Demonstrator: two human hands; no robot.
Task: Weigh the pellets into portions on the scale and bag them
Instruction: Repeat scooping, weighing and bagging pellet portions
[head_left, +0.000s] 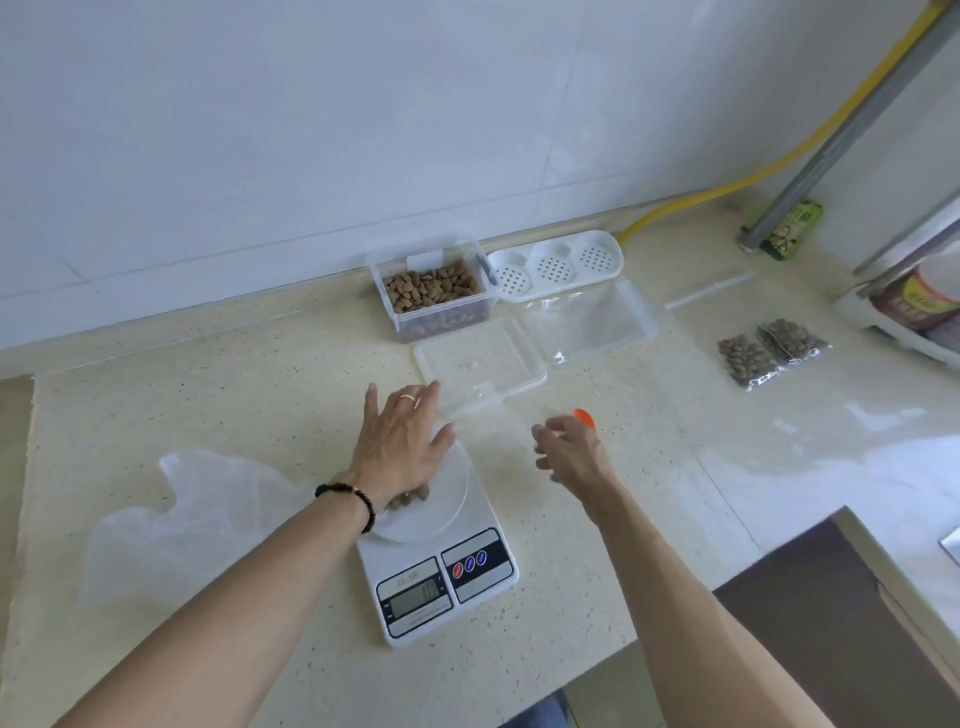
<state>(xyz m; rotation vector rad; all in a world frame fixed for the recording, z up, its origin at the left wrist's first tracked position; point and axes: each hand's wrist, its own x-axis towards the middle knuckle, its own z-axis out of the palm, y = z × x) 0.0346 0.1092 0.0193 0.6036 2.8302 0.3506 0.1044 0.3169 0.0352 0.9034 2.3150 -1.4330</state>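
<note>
L hand (402, 441) flat, fingers spread, over scale (441, 566) platter w/ small pellets (410, 501) heap under palm heel; R hand (566, 449) just right of scale, blurred, grip can't tell, orange item (585, 417) at fingertips.

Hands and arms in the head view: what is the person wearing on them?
Both forearms are bare, no sleeves showing. The left hand has a ring on one of its fingers and a dark beaded bracelet at the wrist. The right hand shows no jewellery.
</note>
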